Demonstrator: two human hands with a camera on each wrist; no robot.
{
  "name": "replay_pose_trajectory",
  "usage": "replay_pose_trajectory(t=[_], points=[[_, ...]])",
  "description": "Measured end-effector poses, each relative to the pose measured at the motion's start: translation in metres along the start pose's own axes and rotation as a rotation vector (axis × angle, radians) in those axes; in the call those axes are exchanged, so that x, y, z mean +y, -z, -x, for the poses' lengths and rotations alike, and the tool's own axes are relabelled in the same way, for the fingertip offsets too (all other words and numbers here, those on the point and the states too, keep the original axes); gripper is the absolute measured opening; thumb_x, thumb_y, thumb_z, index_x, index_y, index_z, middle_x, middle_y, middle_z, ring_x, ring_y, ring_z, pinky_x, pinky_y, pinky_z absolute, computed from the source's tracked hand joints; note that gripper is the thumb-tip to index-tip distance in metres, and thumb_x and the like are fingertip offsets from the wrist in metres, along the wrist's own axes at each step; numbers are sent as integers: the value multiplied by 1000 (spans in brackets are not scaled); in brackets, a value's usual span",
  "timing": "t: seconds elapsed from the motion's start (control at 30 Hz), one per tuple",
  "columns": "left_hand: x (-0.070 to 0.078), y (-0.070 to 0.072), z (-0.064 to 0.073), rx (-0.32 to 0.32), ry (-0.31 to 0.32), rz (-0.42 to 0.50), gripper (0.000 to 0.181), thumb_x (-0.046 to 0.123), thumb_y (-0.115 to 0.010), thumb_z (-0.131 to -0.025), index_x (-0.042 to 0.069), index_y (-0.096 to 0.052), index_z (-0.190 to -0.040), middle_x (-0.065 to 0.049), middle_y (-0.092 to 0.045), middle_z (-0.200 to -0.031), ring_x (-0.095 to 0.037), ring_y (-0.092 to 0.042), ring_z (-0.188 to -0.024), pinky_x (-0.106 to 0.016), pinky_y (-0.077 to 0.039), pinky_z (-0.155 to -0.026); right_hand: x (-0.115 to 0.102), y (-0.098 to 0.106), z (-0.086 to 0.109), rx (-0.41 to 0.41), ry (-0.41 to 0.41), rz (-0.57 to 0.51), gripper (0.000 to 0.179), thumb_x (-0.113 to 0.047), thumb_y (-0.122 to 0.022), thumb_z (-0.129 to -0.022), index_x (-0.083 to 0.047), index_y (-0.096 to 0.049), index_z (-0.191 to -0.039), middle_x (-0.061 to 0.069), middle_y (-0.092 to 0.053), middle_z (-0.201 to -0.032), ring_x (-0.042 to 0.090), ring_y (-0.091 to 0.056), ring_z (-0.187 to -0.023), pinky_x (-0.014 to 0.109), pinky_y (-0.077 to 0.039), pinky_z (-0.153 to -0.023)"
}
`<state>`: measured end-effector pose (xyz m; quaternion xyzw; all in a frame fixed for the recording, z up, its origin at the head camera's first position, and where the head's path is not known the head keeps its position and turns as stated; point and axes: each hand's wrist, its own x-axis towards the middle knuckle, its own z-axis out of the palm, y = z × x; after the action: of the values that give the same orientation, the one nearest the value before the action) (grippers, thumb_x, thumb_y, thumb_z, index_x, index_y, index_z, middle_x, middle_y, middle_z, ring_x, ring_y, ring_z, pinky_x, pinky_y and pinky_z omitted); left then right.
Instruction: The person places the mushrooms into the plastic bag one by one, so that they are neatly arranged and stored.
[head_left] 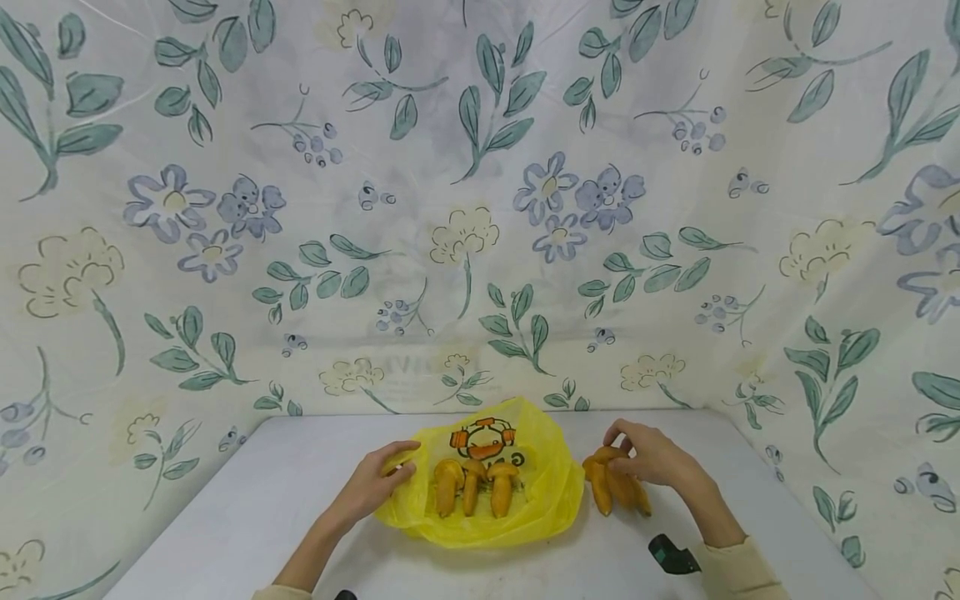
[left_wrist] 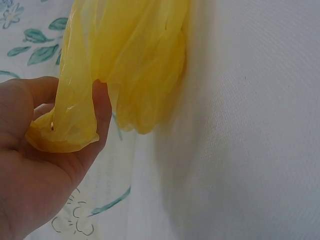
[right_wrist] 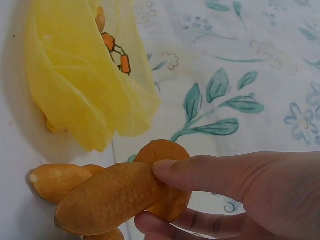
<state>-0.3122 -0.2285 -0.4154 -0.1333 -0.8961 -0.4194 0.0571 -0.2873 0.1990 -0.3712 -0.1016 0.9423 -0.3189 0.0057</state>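
A yellow plastic bag [head_left: 543, 512] lies with its mouth spread toward me, three orange-brown mushrooms [head_left: 501, 492] side by side inside it. At the bag's left edge is my left hand [head_left: 375, 483]; in the left wrist view the thin yellow plastic [left_wrist: 75, 120] passes between its thumb and fingers, held there. To the right of the bag, my right hand [head_left: 654, 457] pinches a mushroom [right_wrist: 107, 197] by its cap, thumb on one side and fingers on the other. Other mushrooms [right_wrist: 60, 182] lie right behind the held one, partly hidden by it.
All this is on a white table [head_left: 247, 500]. A floral curtain [head_left: 465, 250] hangs behind its far edge. Near my right forearm is a dark green and black object [head_left: 672, 556], and a small dark object [head_left: 346, 595] shows at the bottom edge by the left forearm.
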Motion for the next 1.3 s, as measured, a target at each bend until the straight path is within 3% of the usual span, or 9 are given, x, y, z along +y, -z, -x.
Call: replay_pose_trajectory(t=[1.3], points=[[2, 0, 0, 9, -11, -4, 36, 13, -61, -96, 9, -60, -132, -19, -55, -142, -39, -47, -135, -57, -37, -111, -13, 5, 5, 7, 83, 22, 24, -13, -73, -86, -11, -61, -106, 7, -67, -95, 19, -60, -78, 32, -56, -69]])
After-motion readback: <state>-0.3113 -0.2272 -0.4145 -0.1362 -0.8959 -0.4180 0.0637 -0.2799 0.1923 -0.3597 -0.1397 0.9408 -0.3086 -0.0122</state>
